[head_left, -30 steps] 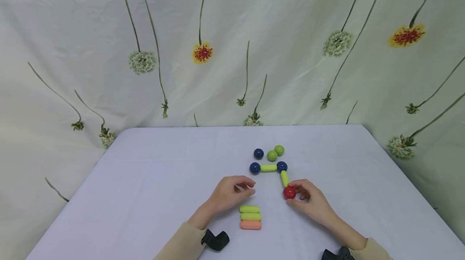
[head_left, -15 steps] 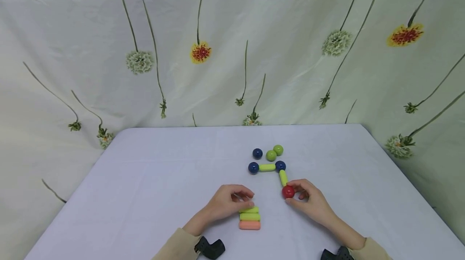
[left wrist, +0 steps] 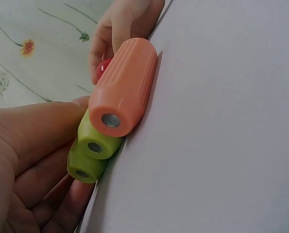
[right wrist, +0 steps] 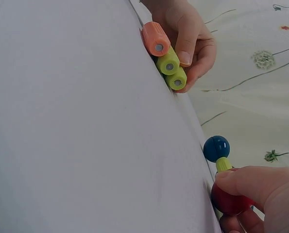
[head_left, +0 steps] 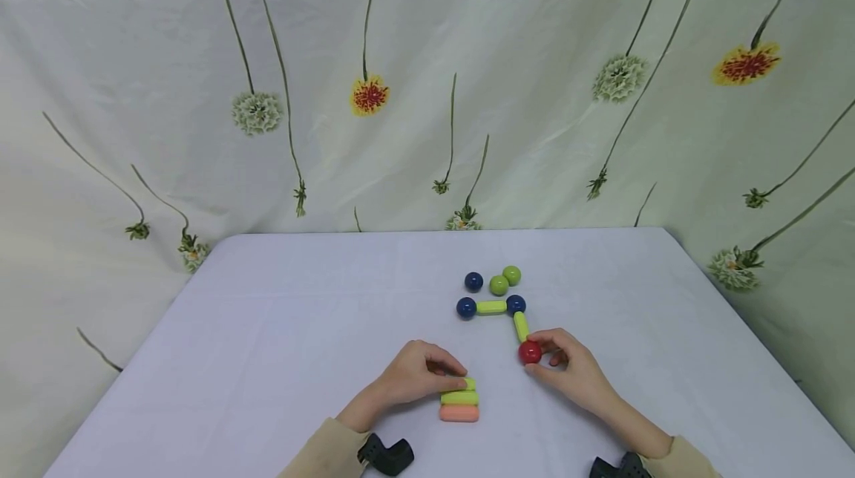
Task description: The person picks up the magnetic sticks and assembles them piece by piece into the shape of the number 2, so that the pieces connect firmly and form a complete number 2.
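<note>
My left hand [head_left: 419, 374] has thumb and fingers around the farthest of two yellow-green magnetic rods [head_left: 470, 384]. Against these rods, on the near side, lies a ribbed orange magnetic rod [left wrist: 125, 87]; round metal magnets show in the rod ends. My right hand [head_left: 573, 368] pinches a red ball [head_left: 530, 352] between thumb and fingers. From that ball another yellow-green rod [head_left: 521, 326] runs to a dark blue ball [head_left: 516, 305]. A further yellow-green rod [head_left: 491, 307] joins it to a second dark blue ball [head_left: 466, 308] on the left, forming a bent chain.
Behind the chain sit a loose dark blue ball [head_left: 473, 282] and two green balls, one nearer [head_left: 499, 285] and one farther [head_left: 511, 274]. A white cloth covers the table [head_left: 300, 315]. Past its back edge hangs a flower-print curtain [head_left: 534, 129].
My left hand has come toward me, down onto the row of rods, and its thumb and fingers have closed on the farthest one. The right hand stays at the red ball.
</note>
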{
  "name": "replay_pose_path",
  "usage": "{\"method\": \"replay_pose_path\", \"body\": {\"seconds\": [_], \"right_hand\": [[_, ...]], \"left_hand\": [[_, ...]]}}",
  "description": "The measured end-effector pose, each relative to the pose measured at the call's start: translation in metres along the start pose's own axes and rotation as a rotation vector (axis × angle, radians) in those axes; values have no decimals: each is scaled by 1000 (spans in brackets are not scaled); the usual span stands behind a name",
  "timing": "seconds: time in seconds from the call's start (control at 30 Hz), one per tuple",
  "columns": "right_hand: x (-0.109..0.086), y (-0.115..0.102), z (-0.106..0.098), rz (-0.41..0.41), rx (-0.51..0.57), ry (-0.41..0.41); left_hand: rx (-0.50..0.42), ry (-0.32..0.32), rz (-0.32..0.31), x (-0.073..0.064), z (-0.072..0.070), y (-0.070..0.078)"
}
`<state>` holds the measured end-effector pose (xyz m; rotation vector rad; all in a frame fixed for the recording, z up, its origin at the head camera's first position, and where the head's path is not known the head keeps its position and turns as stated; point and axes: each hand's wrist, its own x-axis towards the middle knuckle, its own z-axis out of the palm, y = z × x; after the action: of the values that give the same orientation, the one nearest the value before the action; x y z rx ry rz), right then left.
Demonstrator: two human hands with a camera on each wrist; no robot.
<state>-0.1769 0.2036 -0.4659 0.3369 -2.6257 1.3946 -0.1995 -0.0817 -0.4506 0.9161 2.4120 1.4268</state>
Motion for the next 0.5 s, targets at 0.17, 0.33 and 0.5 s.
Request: {"method": "replay_pose_path", "body": {"seconds": [0.17,0.33,0.5], "right_hand": [[0,0,0,-7,4,6],[0,0,0,-6,7,6],[0,-1,0,10,-4,4]], "left_hand": [[-24,15,14,0,1,-3],[-64,13,36,-1,2,-3],[-64,-3,46,-2,0,-1]]}}
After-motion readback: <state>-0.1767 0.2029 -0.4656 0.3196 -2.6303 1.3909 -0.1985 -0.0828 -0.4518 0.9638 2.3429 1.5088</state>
